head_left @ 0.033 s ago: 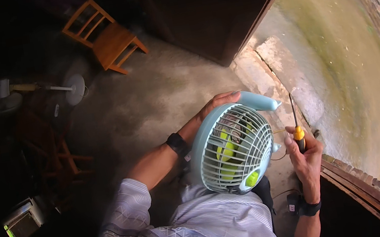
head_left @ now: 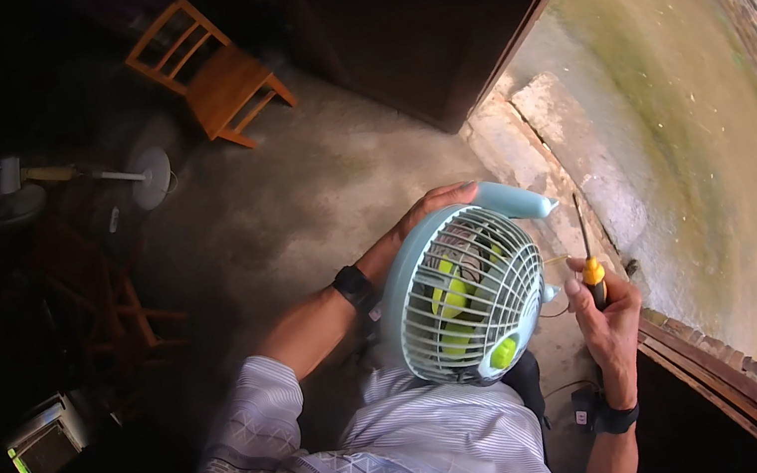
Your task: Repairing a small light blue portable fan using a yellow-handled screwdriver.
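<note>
A small light-blue fan (head_left: 516, 258) with a wire-like cage and yellow-green blades (head_left: 449, 293) is in front of my body, tilted on its side. My left hand (head_left: 433, 202) is closed on its far rim, beside the curved blue stand (head_left: 514, 199); most of these fingers are hidden behind the fan. To the right of the fan, my right hand (head_left: 610, 325) grips a screwdriver (head_left: 592, 272) by its yellow and black handle. Its shaft points up and away, clear of the fan. A thin yellowish wire (head_left: 556, 260) runs between the fan and my right fingertips.
A wooden chair (head_left: 229, 88) stands at the far left on the concrete floor (head_left: 288, 181). A white standing fan (head_left: 151, 178) lies in shadow farther left. A dark door (head_left: 438, 54) borders the bright yard on the right. A black adapter-like box (head_left: 586, 406) is near my right wrist.
The screwdriver's tip has shifted slightly left and toward me. My left hand and the fan have hardly moved.
</note>
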Available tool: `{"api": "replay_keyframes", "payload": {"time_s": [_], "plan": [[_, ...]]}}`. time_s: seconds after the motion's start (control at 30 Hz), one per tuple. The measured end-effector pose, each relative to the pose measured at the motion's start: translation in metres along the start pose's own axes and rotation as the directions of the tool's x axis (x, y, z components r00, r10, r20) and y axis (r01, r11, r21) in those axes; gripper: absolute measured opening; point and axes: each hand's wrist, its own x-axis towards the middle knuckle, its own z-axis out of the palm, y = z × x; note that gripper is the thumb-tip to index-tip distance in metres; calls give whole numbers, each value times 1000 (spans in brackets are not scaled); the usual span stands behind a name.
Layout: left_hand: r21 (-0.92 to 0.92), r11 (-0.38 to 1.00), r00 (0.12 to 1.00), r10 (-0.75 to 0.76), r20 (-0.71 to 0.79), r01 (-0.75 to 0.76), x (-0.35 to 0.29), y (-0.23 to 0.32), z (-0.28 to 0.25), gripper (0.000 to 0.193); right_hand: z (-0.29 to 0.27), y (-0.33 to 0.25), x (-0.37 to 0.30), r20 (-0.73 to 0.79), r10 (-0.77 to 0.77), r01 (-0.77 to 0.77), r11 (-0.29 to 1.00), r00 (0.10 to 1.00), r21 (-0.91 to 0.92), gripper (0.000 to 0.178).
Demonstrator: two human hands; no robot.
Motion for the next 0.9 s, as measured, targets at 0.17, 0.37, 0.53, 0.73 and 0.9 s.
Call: {"api": "replay_keyframes", "payload": {"time_s": [0.17,0.37,0.53,0.73,0.9], "plan": [[-111,988,984,-122,-132,108,-9,-8,-5,44,7,19,-11,46,25,-28,997,999,74,35],[-96,995,983,-45,-176,28,-2,-9,-3,46,11,21,-16,71,112,-120,984,991,129,35],[-165,978,978,98,-185,-129,8,-32,-31,40,16,20,-19,57,107,-116,976,993,183,36],[-84,941,938,311,-156,-327,13,-47,-40,48,12,11,-21,24,84,-87,980,996,180,33],[-60,967,967,244,-69,-248,15,-56,-41,51,2,12,-27,7,66,-66,989,998,129,32]]}}
